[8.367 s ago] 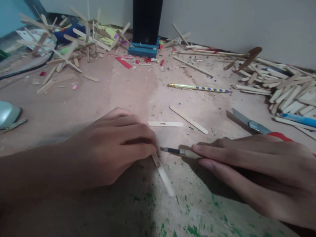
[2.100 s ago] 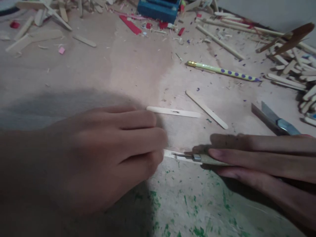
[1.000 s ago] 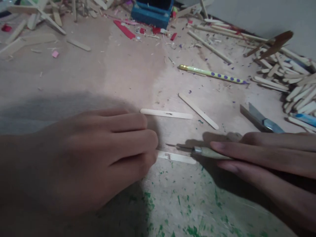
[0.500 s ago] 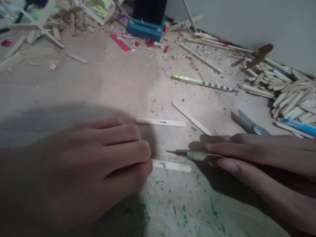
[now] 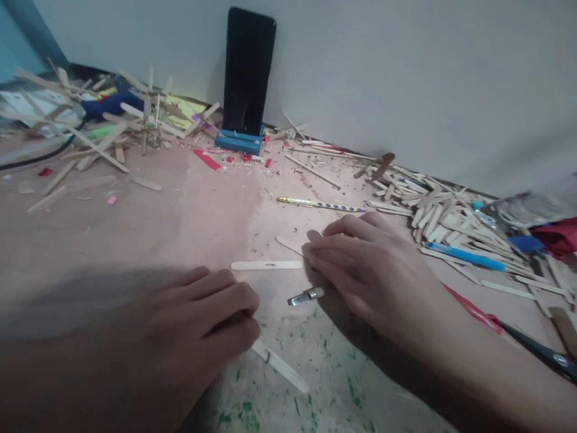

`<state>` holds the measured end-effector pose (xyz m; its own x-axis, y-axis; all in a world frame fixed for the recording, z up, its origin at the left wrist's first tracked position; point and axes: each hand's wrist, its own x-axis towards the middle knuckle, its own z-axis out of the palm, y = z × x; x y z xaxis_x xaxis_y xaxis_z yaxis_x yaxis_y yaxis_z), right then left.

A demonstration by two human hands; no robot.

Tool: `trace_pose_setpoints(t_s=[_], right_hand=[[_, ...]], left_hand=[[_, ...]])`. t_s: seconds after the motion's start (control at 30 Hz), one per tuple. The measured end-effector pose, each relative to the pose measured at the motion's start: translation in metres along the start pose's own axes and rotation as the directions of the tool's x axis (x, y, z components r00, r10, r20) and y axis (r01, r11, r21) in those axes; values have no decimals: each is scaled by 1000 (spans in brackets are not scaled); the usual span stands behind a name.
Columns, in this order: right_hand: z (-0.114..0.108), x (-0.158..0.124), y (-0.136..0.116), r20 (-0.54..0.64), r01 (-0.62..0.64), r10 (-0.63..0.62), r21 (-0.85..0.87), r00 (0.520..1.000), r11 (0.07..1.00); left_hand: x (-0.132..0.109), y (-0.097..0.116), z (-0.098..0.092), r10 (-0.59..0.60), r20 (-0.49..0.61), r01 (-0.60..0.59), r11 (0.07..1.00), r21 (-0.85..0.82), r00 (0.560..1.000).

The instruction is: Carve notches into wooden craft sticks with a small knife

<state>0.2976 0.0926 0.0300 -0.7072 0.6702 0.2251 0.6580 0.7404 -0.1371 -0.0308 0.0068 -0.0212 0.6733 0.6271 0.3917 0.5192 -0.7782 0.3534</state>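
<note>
My left hand (image 5: 211, 319) is closed at the lower left, its curled fingers over one end of a wooden craft stick (image 5: 283, 368) with a small notch. Another stick (image 5: 252, 265), with a slot near its middle, lies flat just beyond. My right hand (image 5: 356, 264) has its fingertips pressed together over the near part of a third stick (image 5: 288, 244). Below those fingertips, a tool's metal tip and a bit of pale handle (image 5: 306, 296) stick out; the rest is hidden under the palm.
A dark phone (image 5: 249, 72) leans in a blue stand (image 5: 238, 141) at the wall. Craft sticks pile up right (image 5: 444, 213) and left (image 5: 106, 141). A patterned pencil (image 5: 320, 204), a blue pen (image 5: 466, 257) and red-and-black scissors (image 5: 536, 346) lie around my right arm.
The view has tilted up. My right hand has moved onto the slanted stick, and the tool's tip now points differently. The stick at my left hand has turned to a steeper slant.
</note>
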Motion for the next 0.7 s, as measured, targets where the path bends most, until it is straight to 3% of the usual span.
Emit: trace_pose_setpoints(t_s=[0.1, 0.2, 0.23, 0.3, 0.37, 0.53, 0.7], right_hand=[[6, 10, 5, 88, -36, 37, -13, 995, 999], [13, 11, 8, 93, -132, 135, -41, 987, 990], [15, 10, 9, 83, -153, 156, -42, 984, 987], [18, 8, 10, 59, -166, 167, -24, 984, 986], [19, 7, 10, 17, -145, 145, 9, 989, 989], [18, 11, 10, -75, -71, 80, 118, 994, 991], [18, 7, 0, -157, -93, 125, 201, 980, 975]], left_hand=[[0, 2, -4, 28, -12, -27, 999, 27, 1000], [4, -5, -13, -120, -12, 119, 991, -67, 993], [6, -8, -16, -231, -11, 226, 962, -155, 973], [12, -15, -19, -469, -14, 434, 830, -351, 883], [19, -20, -20, -608, -13, 528, 701, -479, 794], [31, -22, -19, -669, 9, 574, 630, -523, 743], [32, -17, -25, -711, 35, 611, 577, -541, 702]])
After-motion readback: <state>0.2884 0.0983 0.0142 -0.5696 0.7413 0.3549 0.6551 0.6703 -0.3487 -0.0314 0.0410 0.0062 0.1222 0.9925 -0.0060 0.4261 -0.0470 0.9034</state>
